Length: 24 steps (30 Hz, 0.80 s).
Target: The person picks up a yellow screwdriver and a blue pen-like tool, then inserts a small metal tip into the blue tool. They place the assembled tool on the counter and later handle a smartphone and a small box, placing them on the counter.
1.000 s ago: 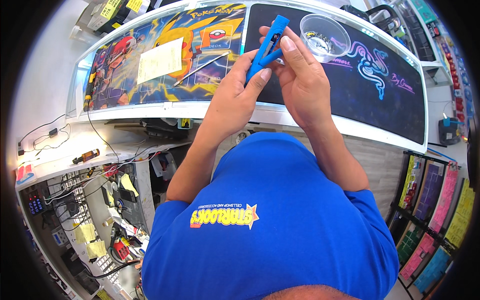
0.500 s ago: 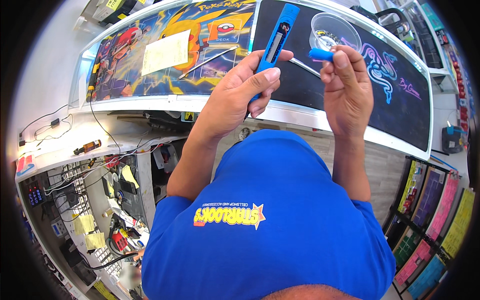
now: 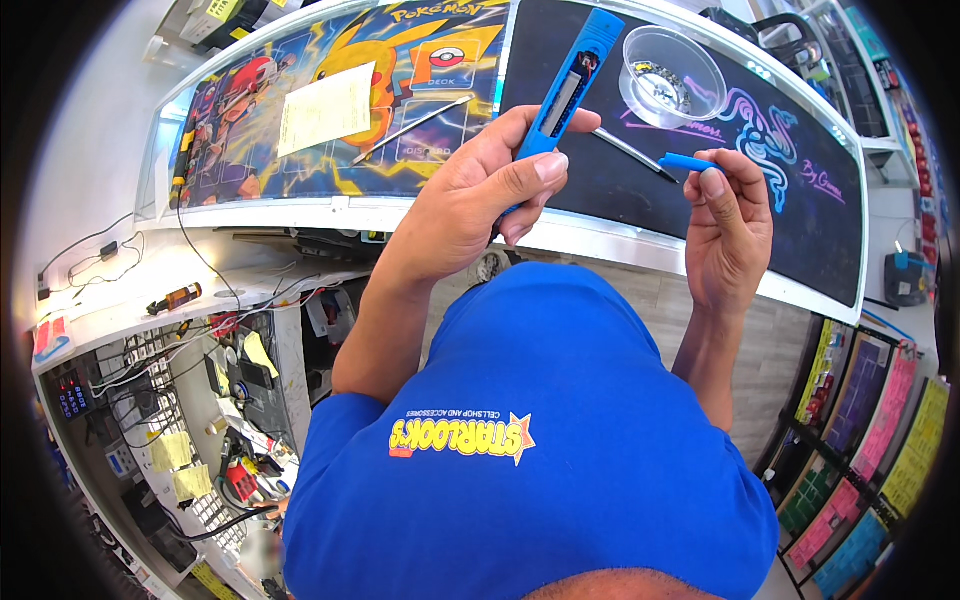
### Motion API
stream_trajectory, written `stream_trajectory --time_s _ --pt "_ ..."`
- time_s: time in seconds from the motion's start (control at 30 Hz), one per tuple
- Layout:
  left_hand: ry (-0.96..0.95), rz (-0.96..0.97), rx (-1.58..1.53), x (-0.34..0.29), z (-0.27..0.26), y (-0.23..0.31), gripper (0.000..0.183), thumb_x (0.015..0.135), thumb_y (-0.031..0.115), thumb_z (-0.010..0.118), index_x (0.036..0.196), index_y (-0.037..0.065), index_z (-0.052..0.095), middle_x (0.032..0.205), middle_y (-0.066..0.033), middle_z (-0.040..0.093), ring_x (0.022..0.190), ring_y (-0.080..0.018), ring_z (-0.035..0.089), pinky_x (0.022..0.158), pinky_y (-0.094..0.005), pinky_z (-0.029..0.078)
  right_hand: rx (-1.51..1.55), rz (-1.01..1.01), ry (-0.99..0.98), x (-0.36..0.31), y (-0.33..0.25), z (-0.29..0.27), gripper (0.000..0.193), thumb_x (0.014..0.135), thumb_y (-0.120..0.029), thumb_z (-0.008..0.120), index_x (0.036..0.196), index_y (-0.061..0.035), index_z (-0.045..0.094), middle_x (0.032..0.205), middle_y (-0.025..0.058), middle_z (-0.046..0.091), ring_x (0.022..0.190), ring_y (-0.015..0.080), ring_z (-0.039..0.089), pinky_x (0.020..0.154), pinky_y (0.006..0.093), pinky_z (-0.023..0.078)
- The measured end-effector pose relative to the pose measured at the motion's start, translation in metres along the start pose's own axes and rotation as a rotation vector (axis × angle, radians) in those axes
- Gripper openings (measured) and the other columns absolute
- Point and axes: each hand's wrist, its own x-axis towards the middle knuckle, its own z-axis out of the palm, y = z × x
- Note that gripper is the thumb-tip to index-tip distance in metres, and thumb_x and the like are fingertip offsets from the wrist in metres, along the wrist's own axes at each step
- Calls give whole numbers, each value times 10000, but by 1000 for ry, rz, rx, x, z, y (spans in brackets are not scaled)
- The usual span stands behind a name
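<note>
While the left hand (image 3: 490,195) wraps the lower part of a slotted blue device (image 3: 567,92), the right hand (image 3: 728,220) pinches one end of a blue piece (image 3: 682,161). Both are held, well apart, above the dark mat (image 3: 625,195) on the worktop (image 3: 600,246); a thin tool (image 3: 635,155) and clear tub (image 3: 703,62) lie near the piece.

Blue device (image 3: 566,95): smooth plastic; round tub (image 3: 692,60): clear, glossy plastic; black mat (image 3: 808,222): matt

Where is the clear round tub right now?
In the head view, the tub is on the black mat, right of centre, beyond the silver rod and just right of the blue device in the left hand.
</note>
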Motion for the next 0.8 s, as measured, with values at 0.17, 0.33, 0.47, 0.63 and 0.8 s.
stream_trajectory --time_s 0.17,0.33,0.47,0.63,0.8 --pt "63 138 262 4 -4 -7 387 1023 201 655 1380 68 595 979 31 596 846 -32 515 773 -218 436 -96 -52 -34 2 3 2 232 973 9 712 1201 24 669 1178 138 704 1022 157 669 892 279 556" --pt "101 222 362 4 -12 -19 395 1013 194 666 1381 66 599 1135 -17 668 972 -86 557 905 -282 460 -127 -28 -87 -1 8 7 194 976 8 707 1169 13 680 1188 100 667 1053 140 645 891 284 555" --pt "38 265 148 5 -16 -19 500 1016 217 628 1465 17 533 958 -13 617 867 -80 536 796 -249 448 -128 7 -46 -1 13 14 197 980 -9 713 1173 10 680 1182 92 668 1039 135 645 885 285 554" --pt "-317 364 -776 9 -25 -17 541 1076 280 446 1561 52 374 853 -24 522 506 -95 445 691 -313 385 -194 66 -98 -7 24 11 185 989 -36 715 1168 -1 684 1175 78 669 1037 128 644 870 284 552" --pt "-356 362 -983 6 -33 -8 396 1103 290 420 1434 89 500 1080 -59 539 615 -137 501 644 -322 413 -230 132 -121 -16 41 14 176 991 -44 718 1162 -12 689 1162 70 665 1020 123 635 865 279 542"
